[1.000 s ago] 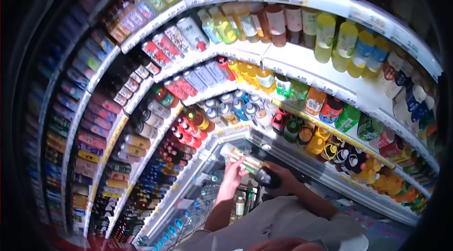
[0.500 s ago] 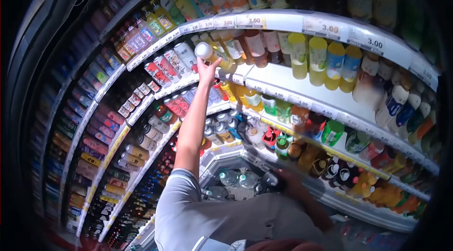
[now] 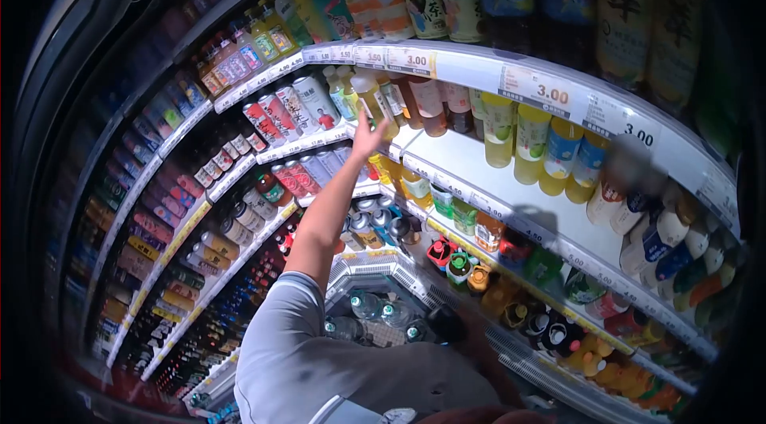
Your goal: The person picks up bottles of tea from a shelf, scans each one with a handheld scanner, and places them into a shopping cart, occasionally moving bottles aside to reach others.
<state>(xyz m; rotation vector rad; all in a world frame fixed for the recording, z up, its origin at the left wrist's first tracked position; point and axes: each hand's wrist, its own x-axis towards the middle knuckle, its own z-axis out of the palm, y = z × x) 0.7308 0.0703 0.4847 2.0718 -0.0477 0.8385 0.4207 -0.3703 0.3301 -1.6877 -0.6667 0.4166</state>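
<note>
My left hand [image 3: 369,137] reaches up to the middle shelf at the corner of the drinks case. Its thumb and fingers are around the lower part of a bottle of pale yellow drink [image 3: 373,97] with a whitish cap. The bottle stands at the front of a row, beside other yellow bottles [image 3: 343,93] and close under the shelf above. In deep shadow at the lower right, my right hand [image 3: 477,336] is low by my body, next to a dark rounded object [image 3: 447,323]. Its fingers are hard to see.
Tall cans [image 3: 279,111] stand left of the corner. Yellow-capped bottles [image 3: 531,145] line the same shelf to the right. A price-tagged shelf edge [image 3: 479,73] runs just above my left hand. Large clear bottles [image 3: 367,306] sit low in the corner.
My left hand has moved the bottle from in front of the shelf, where it was tilted, into line with the row. The view has shifted slightly; my right hand stays low.
</note>
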